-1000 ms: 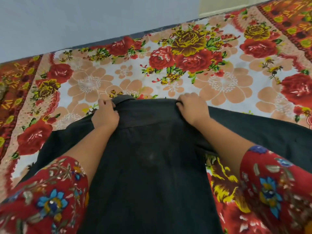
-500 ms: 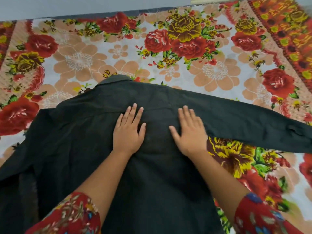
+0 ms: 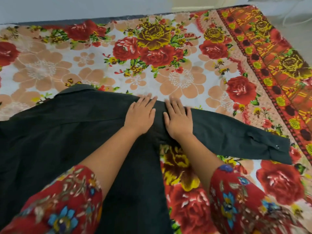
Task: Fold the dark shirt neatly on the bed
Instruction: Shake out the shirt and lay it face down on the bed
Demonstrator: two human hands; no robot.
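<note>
Both hands slid right since the earlier frame, onto the shoulder.
Left hand [image 3: 140,114] and right hand [image 3: 179,119] lay flat, fingers apart, gripping nothing; dark shirt [image 3: 67,132] was spread on the bed [image 3: 185,78], no fold made.

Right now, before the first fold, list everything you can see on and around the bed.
dark shirt: one, black, spread back-up across the near half of the bed, collar pointing away, right sleeve stretched out to the right with its cuff flat
bedsheet: one, white with red, yellow and peach flowers and a red-orange border on the right, covering the bed
wall: pale grey-blue, behind the bed
left hand: flat, palm down on the shirt's right shoulder
right hand: flat, palm down at the top of the right sleeve
sleeves: two, red floral, at the bottom corners
</note>
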